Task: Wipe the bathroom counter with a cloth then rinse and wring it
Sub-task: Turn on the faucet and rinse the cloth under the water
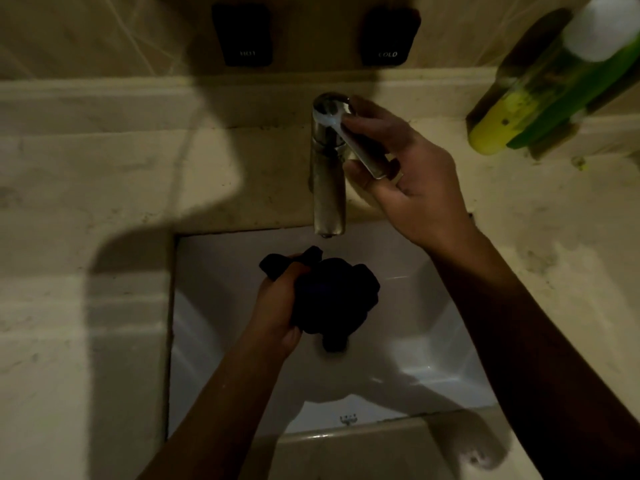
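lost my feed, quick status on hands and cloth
Left hand grips dark cloth over sink, under spout. Right hand on faucet lever. No water visible. Nothing in the way.

Low light, lots unreadable. Green bottle (561,81) at top right is blurred and cut by the frame edge; label illegible. Left black wall tab (242,32) has text too faint to read; both tabs clipped at the top. Dark cloth (332,292) is a black mass, folds indistinguishable, part of it covered by the left hand (280,306). Faucet lever (360,147) partly hidden behind right hand (408,178) fingers. Can't tell whether water runs from the spout (329,202). Small mark on sink front rim (348,419) too small to read. Both forearms cut off at the bottom edge.
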